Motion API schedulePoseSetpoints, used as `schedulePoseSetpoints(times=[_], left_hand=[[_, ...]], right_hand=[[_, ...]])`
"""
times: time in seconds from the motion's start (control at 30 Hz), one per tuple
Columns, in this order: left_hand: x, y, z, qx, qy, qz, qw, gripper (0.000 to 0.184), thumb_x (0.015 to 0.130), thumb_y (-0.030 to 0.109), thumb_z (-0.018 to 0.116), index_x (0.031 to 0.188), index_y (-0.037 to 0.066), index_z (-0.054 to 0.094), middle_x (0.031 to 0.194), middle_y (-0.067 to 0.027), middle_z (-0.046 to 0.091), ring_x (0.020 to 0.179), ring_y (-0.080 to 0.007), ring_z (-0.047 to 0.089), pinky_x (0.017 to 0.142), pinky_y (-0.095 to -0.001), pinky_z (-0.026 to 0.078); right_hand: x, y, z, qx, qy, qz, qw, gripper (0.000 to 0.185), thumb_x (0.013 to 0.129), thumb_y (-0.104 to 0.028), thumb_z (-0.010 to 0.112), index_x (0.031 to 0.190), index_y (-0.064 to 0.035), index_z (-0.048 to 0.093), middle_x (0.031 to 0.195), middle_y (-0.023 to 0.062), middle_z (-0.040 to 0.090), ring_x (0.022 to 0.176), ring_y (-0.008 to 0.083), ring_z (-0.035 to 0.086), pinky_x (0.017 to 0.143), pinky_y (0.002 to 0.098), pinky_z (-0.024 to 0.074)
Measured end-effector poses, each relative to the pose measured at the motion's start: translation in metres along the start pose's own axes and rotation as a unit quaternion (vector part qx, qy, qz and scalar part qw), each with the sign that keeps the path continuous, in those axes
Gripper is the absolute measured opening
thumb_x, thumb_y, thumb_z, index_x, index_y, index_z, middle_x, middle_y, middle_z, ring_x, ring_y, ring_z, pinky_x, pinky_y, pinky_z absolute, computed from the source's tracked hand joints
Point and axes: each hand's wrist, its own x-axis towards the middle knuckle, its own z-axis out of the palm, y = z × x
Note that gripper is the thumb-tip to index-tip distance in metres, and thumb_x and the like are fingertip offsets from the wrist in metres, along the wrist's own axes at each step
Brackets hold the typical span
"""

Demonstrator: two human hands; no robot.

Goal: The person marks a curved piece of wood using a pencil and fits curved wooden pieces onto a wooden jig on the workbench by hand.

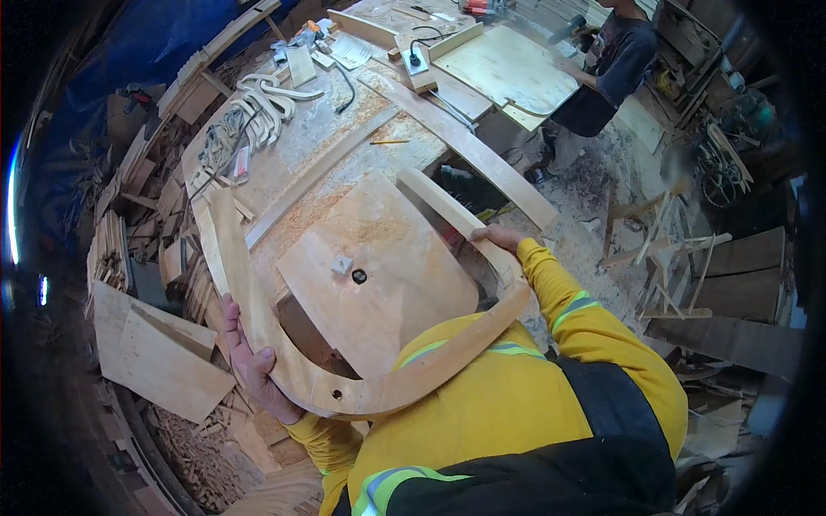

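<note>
A large curved wooden frame (413, 385), U-shaped with a small dark hole near its bend, lies across the front of my yellow-sleeved body. My left hand (256, 365) supports its left side from outside, thumb and fingers apart around the edge. On the right, my right hand (499, 238) is closed over the frame's other arm. Between the two arms is a flat wooden board (387, 284) with a round black hole and a small pale block (342, 264) beside it.
Sawdust covers the workbench (292, 163), which bears long strips, a pencil (390, 142), curved pieces (262, 107) and a power strip (416, 64). Another person (615, 64) stands at the back right by a pale panel (508, 73). Wood scraps (189, 439) lie at left.
</note>
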Motion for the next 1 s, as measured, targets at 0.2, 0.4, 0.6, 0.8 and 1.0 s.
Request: schedulePoseSetpoints(times=[0.2, 0.4, 0.6, 0.8, 1.0], left_hand=[[0.000, -0.002, -0.004, 0.012, 0.001, 0.001, 1.000, 0.081, 0.062, 0.014, 0.057, 0.137, -0.006, 0.033, 0.135, -0.0167, 0.037, 0.131, -0.0300, 0.038, 0.113, -0.0469, 0.034], [0.000, 0.000, 0.000, 0.005, 0.013, -0.002, 1.000, 0.079, 0.060, 0.011, 0.056, 0.133, -0.008, 0.035, 0.142, -0.0174, 0.032, 0.131, -0.0316, 0.039, 0.112, -0.0456, 0.035], [-0.001, 0.002, 0.003, -0.008, 0.023, -0.005, 1.000, 0.078, 0.058, 0.009, 0.054, 0.131, -0.008, 0.035, 0.146, -0.0181, 0.030, 0.132, -0.0331, 0.038, 0.111, -0.0451, 0.036], [-0.002, 0.002, 0.004, -0.008, 0.024, -0.002, 1.000, 0.078, 0.058, 0.008, 0.053, 0.132, -0.009, 0.035, 0.147, -0.0178, 0.028, 0.132, -0.0332, 0.038, 0.111, -0.0458, 0.036], [-0.002, 0.001, 0.003, -0.016, 0.024, -0.001, 1.000, 0.078, 0.058, 0.008, 0.054, 0.132, -0.008, 0.035, 0.148, -0.0176, 0.029, 0.133, -0.0333, 0.037, 0.112, -0.0457, 0.035]], right_hand=[[0.010, 0.008, -0.002, 0.013, -0.010, -0.006, 1.000, 0.044, 0.075, -0.043, 0.066, 0.097, -0.0043, 0.067, 0.090, 0.0081, 0.064, 0.076, 0.0187, 0.057, 0.071, 0.0305, 0.0450], [0.020, 0.016, -0.004, 0.013, -0.004, 0.000, 1.000, 0.040, 0.076, -0.042, 0.066, 0.093, -0.0048, 0.068, 0.087, 0.0070, 0.065, 0.073, 0.0179, 0.057, 0.071, 0.0301, 0.0454], [0.005, 0.005, -0.001, 0.014, -0.002, -0.005, 1.000, 0.040, 0.077, -0.041, 0.065, 0.094, -0.0055, 0.068, 0.086, 0.0058, 0.065, 0.072, 0.0173, 0.057, 0.069, 0.0302, 0.0458], [0.001, 0.002, 0.001, 0.016, 0.001, 0.003, 1.000, 0.044, 0.076, -0.043, 0.066, 0.098, -0.0048, 0.067, 0.086, 0.0063, 0.064, 0.073, 0.0175, 0.057, 0.067, 0.0317, 0.0460], [0.001, 0.000, 0.000, 0.004, -0.003, -0.009, 1.000, 0.045, 0.075, -0.043, 0.067, 0.099, -0.0042, 0.067, 0.088, 0.0069, 0.064, 0.073, 0.0182, 0.058, 0.068, 0.0318, 0.0460]])
